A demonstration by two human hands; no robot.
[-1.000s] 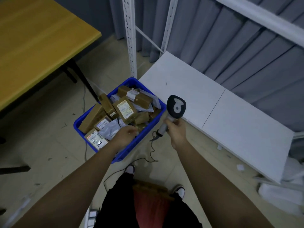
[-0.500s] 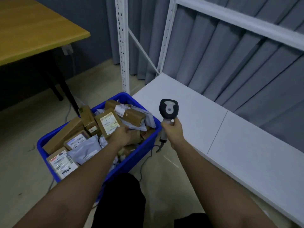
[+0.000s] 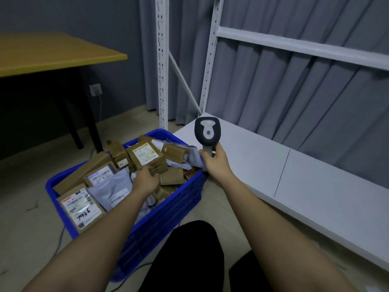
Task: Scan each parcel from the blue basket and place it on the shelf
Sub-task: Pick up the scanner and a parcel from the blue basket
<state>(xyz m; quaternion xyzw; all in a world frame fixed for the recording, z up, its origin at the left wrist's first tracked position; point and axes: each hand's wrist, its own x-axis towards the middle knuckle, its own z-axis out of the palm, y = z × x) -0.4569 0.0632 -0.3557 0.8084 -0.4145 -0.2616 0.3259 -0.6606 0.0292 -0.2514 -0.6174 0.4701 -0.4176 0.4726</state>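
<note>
- While the left hand (image 3: 146, 179) reaches down into the blue basket (image 3: 185, 199), its fingers are curled over a small brown parcel (image 3: 156, 166) near the middle of the pile; the fingertips are hidden behind the knuckles, so the closeness of the grip cannot be told.
- Right hand (image 3: 214, 160): fingers and thumb are wrapped round the pale handle of a barcode scanner (image 3: 207, 131), held upright with its dark head above the fist, over the near corner of the basket and the edge of the shelf board (image 3: 315, 175).
- Basket contents: brown cardboard parcels and grey poly mailers, heaped to the rim. A labelled box (image 3: 145, 154) lies tilted just beyond the left hand. A grey mailer (image 3: 112, 190) lies just to the left of the left wrist. A box with handwritten digits on its label (image 3: 81, 208) sits at the near left corner.
- Basket position: on the floor, its far right corner just beside the low white shelf board.
- Shelf board: white, in two panels with a seam between them. White perforated uprights (image 3: 162, 60) stand behind the basket, and a white crossbeam (image 3: 294, 46) runs above the board.
- Surroundings: grey curtain (image 3: 294, 98) behind the rack; a wooden-topped table (image 3: 52, 51) with dark legs to the left; a wall socket (image 3: 95, 89) beneath the table.
</note>
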